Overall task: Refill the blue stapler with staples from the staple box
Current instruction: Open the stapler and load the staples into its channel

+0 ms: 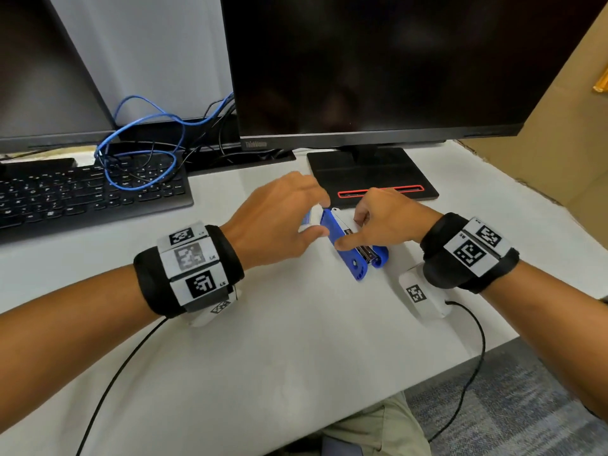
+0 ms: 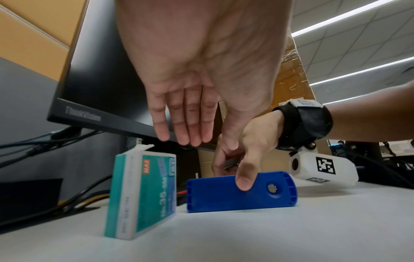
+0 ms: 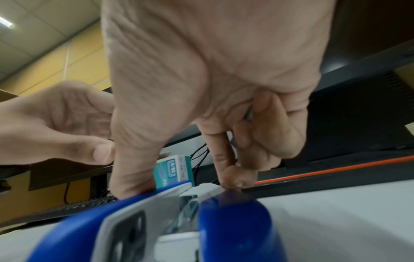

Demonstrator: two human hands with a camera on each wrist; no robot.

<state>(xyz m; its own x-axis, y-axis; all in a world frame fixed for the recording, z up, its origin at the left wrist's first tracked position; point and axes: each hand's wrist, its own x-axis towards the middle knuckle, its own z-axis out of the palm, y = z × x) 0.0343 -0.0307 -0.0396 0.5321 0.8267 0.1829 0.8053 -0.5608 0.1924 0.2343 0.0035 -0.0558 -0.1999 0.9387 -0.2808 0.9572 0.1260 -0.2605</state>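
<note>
The blue stapler lies swung open on its side on the white table, its metal staple channel showing between the two blue halves. My right hand grips it: the thumb presses the blue side and the index fingertip touches the far side. Its other curled fingers seem to hold a small metal piece; I cannot tell what. The teal and white staple box stands on edge just left of the stapler, top flap open. My left hand hovers over the box with straight fingers, not touching it.
A dark monitor's black stand base with a red slot lies right behind the hands. A black keyboard with a looped blue cable on it sits at the left. The table's front right edge runs close to my right forearm.
</note>
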